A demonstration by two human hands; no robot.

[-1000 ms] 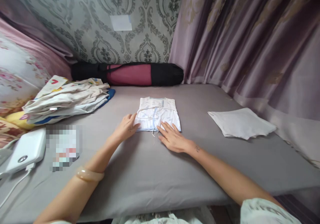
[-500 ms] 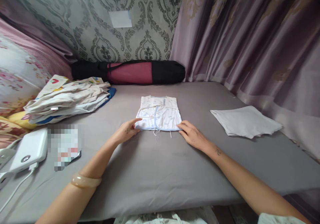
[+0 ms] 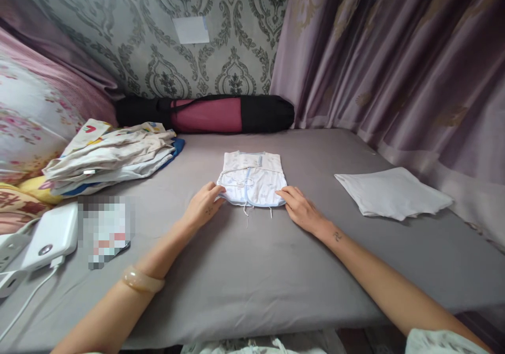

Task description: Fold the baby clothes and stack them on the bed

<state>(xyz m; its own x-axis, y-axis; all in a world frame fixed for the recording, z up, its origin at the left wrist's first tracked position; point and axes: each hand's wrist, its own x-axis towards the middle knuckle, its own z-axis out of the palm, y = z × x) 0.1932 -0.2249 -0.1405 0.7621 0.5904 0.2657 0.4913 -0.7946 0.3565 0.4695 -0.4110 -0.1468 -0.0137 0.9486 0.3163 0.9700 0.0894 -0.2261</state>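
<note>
A small white baby shirt [image 3: 252, 178] with blue trim and a faint print lies on the grey sheet, its sleeves folded across the front. Thin white ties hang from its near hem. My left hand [image 3: 204, 204] pinches the hem's left corner, lifting it slightly. At the opposite corner, my right hand [image 3: 302, 209] has its thumb and fingers closed on the hem.
On the left are a pile of folded clothes [image 3: 114, 154], a white power bank [image 3: 53, 235] with a cable, and a blurred-out flat object [image 3: 110, 233]. A folded white cloth [image 3: 394, 193] lies right. Behind stretches a black and red long bag [image 3: 205, 114].
My left hand has closed its thumb and fingers on the left hem corner and raised it a little. My right hand has tightened on the right corner.
</note>
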